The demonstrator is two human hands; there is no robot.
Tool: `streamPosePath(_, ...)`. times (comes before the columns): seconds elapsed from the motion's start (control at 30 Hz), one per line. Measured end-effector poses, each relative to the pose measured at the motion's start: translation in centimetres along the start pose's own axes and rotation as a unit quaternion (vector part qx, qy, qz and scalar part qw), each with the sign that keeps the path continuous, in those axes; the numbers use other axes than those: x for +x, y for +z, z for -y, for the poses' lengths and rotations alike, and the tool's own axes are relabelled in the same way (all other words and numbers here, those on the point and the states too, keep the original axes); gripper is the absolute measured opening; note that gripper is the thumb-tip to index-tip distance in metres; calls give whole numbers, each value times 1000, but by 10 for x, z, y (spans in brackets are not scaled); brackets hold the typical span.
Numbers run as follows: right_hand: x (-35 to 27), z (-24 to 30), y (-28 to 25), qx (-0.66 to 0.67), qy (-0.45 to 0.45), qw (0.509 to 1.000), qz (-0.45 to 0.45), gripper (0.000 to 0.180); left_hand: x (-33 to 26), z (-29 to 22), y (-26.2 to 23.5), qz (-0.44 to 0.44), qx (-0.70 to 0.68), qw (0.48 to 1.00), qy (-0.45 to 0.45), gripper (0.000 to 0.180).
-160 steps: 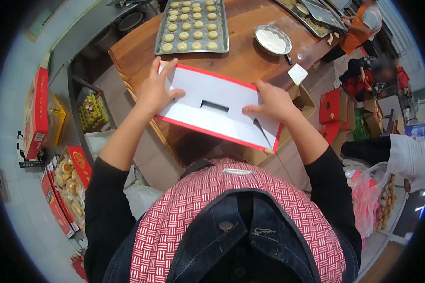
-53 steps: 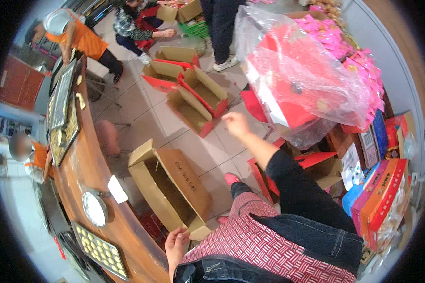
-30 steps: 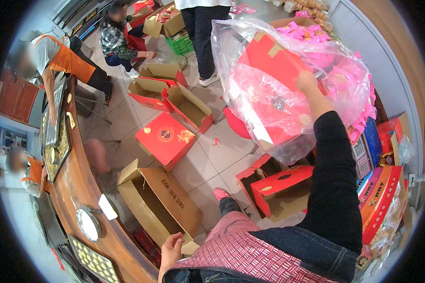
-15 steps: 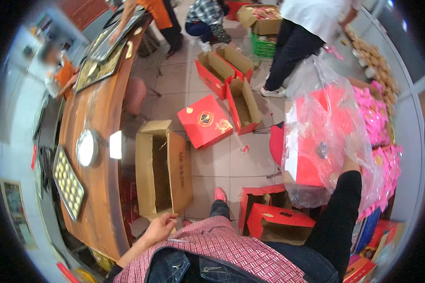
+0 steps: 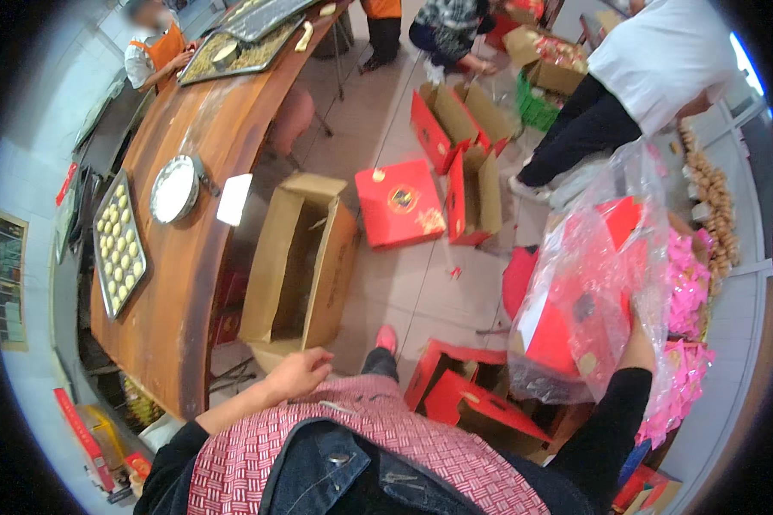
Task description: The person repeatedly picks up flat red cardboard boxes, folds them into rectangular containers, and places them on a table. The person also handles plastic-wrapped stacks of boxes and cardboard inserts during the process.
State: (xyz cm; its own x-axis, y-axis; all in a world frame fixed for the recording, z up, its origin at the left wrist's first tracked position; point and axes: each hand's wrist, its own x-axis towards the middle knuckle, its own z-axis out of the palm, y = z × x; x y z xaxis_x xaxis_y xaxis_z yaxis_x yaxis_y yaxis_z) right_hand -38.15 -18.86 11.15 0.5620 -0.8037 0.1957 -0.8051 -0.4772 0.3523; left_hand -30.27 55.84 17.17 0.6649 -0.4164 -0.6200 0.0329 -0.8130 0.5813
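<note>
Reaching right, my right hand (image 5: 637, 342) was inside the clear plastic bag (image 5: 605, 257) of flat red boxes (image 5: 567, 330); I could not tell its grip. My left hand (image 5: 301, 373) hung loosely curled, empty, beside the open cardboard carton (image 5: 296, 266). Thin plastic could tear, spilling boxes.

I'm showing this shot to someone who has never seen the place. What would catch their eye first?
Probably the big clear plastic bag of flat red boxes on the right, with the person's right hand reaching into it. Next, the open brown carton standing on the floor beside the long wooden counter, just above the left hand. A closed red gift box lies on the tiles behind it.
</note>
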Motion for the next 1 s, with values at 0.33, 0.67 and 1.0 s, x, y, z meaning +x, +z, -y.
streamPosePath(0.33,-51,-44,-317,111,-83,971,-193,24,-3,17,-5,-11,-35,994,106,33)
streamPosePath(0.67,-274,36,-595,541,-372,669,-348,18,-39,90,-15,-124,-231,956,130,39)
streamPosePath(1.0,-386,299,-567,859,-392,305,126,24,-217,230,-147,-380,-561,640,363,94)
